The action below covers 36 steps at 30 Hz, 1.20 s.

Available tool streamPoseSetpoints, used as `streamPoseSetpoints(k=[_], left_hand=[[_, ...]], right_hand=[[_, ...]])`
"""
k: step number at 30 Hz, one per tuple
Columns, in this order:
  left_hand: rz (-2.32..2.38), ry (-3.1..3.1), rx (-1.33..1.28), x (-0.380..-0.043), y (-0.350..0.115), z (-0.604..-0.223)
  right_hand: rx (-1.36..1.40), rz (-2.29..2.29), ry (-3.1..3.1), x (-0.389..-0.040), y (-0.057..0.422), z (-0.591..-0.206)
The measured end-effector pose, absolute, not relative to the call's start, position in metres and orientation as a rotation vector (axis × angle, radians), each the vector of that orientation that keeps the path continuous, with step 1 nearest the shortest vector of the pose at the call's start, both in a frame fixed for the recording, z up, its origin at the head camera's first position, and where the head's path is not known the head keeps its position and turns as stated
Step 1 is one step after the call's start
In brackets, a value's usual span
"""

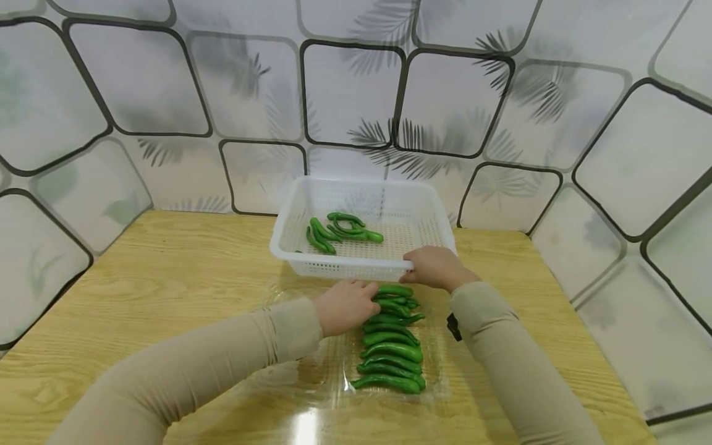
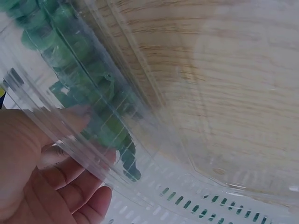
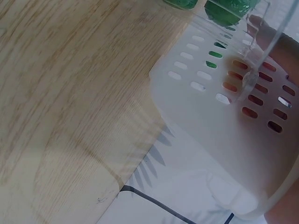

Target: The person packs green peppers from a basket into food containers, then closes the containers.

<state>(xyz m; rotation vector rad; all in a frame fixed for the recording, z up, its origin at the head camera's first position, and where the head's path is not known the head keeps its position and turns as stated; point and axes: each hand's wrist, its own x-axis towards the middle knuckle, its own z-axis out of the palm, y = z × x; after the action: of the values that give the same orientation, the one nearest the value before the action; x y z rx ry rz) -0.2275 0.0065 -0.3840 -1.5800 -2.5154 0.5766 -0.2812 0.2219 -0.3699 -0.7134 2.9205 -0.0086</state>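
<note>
My left hand (image 1: 345, 307) reaches over a clear plastic container (image 1: 439, 371). Its thumb and fingertips pinch a green pepper (image 2: 112, 128) at the container's far end, partly hidden behind the clear wall in the left wrist view. Several green peppers (image 1: 392, 350) lie side by side in a column toward the near edge. My right hand (image 1: 436, 267) grips the front rim of a white perforated basket (image 1: 345, 267), near its right corner. Loose green peppers (image 1: 317, 235) lie inside the basket, mostly toward its left.
The container's transparent left half (image 1: 311, 371) lies flat on the wooden table (image 1: 183, 278). Behind the basket rises a patterned wall covering (image 1: 350, 93), which also encloses both sides. A small black object (image 1: 454, 326) shows beside the right cuff.
</note>
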Motion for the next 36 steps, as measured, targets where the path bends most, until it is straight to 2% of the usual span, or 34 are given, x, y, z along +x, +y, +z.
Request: streamPoseSetpoints(k=[8, 13, 19, 26, 36], left_hand=[[0.539, -2.549, -1.592, -0.229, 0.004, -0.377], [0.242, -2.480, -1.554, -0.240, -0.003, -0.363], [-0.135, -2.555, -1.298, -0.264, -0.024, -0.343], [-0.364, -3.155, -0.980, -0.301, -0.048, -0.339], [-0.223, -3.556, -0.755, -0.333, -0.053, -0.341]], right_hand=[[-0.716, -0.007, 2.919, -0.283, 0.222, -0.370], [-0.713, -0.009, 2.916, -0.282, 0.222, -0.369], [-0.703, -0.008, 2.902, -0.282, 0.222, -0.367], [-0.706, 0.012, 2.884, -0.284, 0.219, -0.369], [-0.726, 0.006, 2.899, -0.282, 0.223, -0.372]])
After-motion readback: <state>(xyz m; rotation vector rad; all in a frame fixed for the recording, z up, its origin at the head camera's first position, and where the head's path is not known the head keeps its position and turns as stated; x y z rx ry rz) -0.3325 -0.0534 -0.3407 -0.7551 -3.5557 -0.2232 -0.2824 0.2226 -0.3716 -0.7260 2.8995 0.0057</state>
